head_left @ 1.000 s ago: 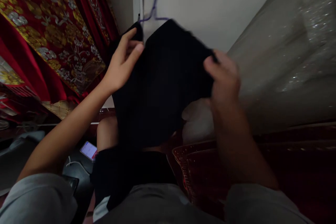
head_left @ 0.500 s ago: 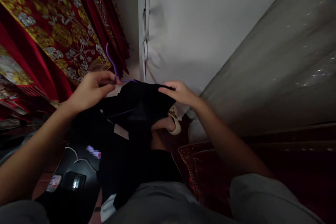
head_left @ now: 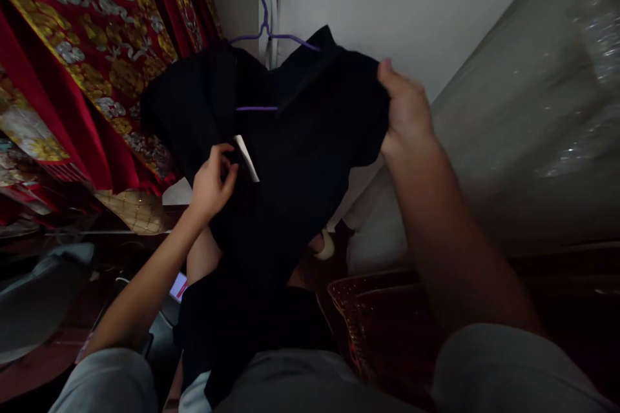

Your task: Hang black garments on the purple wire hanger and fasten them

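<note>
A dark collared shirt (head_left: 300,155) hangs on a purple hanger (head_left: 265,29), whose hook points up and whose bar shows inside the open neck. My right hand (head_left: 409,106) is closed round the shirt's right-side shoulder or sleeve, thumb on top. Lower down, my left hand (head_left: 216,181) has its fingers curled at the shirt's front edge, pinching the dark cloth; the exact grip is partly lost in shadow. Just beside those fingertips dangles a white tag (head_left: 247,159).
Red cloth with gold and silver embroidery (head_left: 97,45) hangs at the left. Plastic sheeting (head_left: 523,142) covers something on the right, near a dark red carved edge (head_left: 358,310). A lit phone screen (head_left: 179,286) lies low on the left, and a pale wall (head_left: 387,6) stands ahead.
The shirt has been raised and spread out, its hanger now upright. My left hand has left the hanger for the shirt's front; my right hand has moved up and right.
</note>
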Available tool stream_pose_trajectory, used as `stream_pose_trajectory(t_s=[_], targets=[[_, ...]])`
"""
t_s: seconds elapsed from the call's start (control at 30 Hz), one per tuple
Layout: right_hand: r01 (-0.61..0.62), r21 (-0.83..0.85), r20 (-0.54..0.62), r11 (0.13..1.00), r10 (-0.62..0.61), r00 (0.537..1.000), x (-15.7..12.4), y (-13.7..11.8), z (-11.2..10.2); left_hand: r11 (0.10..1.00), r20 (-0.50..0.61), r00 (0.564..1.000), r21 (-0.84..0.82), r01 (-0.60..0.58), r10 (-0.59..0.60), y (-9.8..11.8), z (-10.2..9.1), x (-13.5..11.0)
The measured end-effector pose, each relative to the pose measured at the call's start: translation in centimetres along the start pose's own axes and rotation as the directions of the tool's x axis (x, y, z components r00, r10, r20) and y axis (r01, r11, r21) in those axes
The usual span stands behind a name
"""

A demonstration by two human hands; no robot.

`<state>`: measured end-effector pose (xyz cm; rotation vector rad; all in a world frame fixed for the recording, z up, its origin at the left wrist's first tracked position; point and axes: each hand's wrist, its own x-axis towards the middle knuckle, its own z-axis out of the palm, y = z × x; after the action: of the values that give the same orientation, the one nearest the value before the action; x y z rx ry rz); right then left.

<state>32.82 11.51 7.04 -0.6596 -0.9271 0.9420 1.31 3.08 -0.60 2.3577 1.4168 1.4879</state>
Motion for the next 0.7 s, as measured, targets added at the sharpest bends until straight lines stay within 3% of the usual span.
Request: stream_pose_trajectory(t_s=[0.1, 0.17, 0.27, 0.33, 0.37, 0.4, 0.47, 0.57, 0.7], targets=[[0.002, -0.092, 0.012, 0.996, -0.001, 1.000, -0.9, 1.1, -0.5, 0.961, -0.035, 0.988, -0.238, 0.141, -0.153, -0.4, 3.0, -1.1], [-0.021, -0.163, 0.052, 0.986, 0.030, 0.998, -0.7, 1.8, 0.2, 0.907, -0.126, 0.961, -0.379, 0.183, -0.247, -0.2, 4.6, -1.3], [-0.081, -0.177, 0.070, 0.981, 0.094, 0.993, 0.1, 2.4, 1.9, 0.853, -0.360, 0.849, -0.489, 0.181, -0.386, 0.3, 5.4, -0.3], [-0.042, -0.139, 0.033, 0.989, 0.048, 0.998, 0.4, 2.4, 2.4, 0.862, -0.509, 0.748, -0.478, 0.167, -0.427, 0.4, 4.9, 1.1], [-0.005, -0.124, 0.012, 0.992, 0.007, 1.000, 0.4, 2.4, 2.3, 0.881, -0.554, 0.721, -0.443, 0.167, -0.415, 0.2, 4.5, 1.8], [0.030, -0.115, -0.009, 0.993, -0.031, 0.999, 0.2, 2.3, 1.9, 0.904, -0.576, 0.721, -0.393, 0.167, -0.384, 0.1, 4.1, 2.4], [0.068, -0.106, -0.037, 0.992, -0.073, 0.997, -0.4, 2.4, 0.2, 0.953, -0.585, 0.762, -0.269, 0.140, -0.277, -0.4, 3.6, 3.0], [0.054, -0.106, -0.043, 0.993, -0.059, 0.997, -1.7, 3.3, -3.1, 0.979, -0.544, 0.819, -0.173, 0.105, -0.184, -0.9, 3.9, 1.9], [0.044, -0.279, -0.057, 0.959, -0.063, 0.996, -3.0, 5.1, -6.6, 0.913, -0.385, 0.853, -0.341, 0.224, -0.353, 0.2, 5.6, -2.5]])
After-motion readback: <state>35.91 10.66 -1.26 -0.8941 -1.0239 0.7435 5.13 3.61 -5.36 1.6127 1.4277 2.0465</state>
